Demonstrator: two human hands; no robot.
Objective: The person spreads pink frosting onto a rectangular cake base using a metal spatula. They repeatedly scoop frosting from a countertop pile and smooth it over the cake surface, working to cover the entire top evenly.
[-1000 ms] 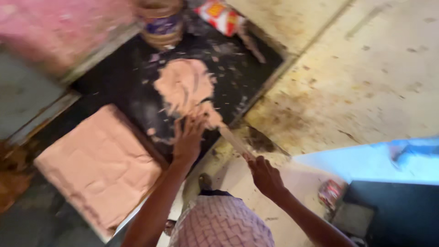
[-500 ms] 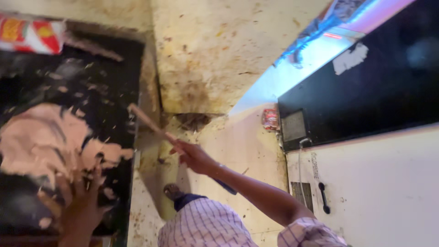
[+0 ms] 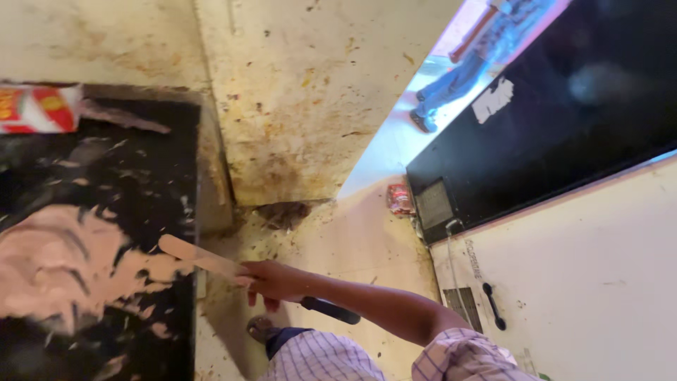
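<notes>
A stained, cream-coloured floor (image 3: 310, 92) fills the middle of the view, with a big black flat panel (image 3: 564, 134) slanting across the upper right and a pale white surface (image 3: 599, 296) below it. On the left lies a black slab-like work surface (image 3: 151, 176), streaked with pale smears; a wide pinkish-beige mound of dough-like paste (image 3: 56, 268) spreads over its lower left part, reaching toward the slab's right edge. At the slab's top left corner sits a red, white and yellow packet (image 3: 35, 107). The person's right hand (image 3: 276, 281) is just off the slab's right edge, fingers curled tight around a flat scraper with a pale wooden blade and dark handle (image 3: 201, 258); the blade tip lies over the slab's right edge, touching the paste, and the dark handle sticks out behind the wrist. The left hand does not show. A checked sleeve (image 3: 458, 353) covers the right upper arm. A small red packet (image 3: 400, 200) lies on the floor beside the black panel's lower corner. Another person's legs in blue trousers (image 3: 465, 67) stand at the top.
</notes>
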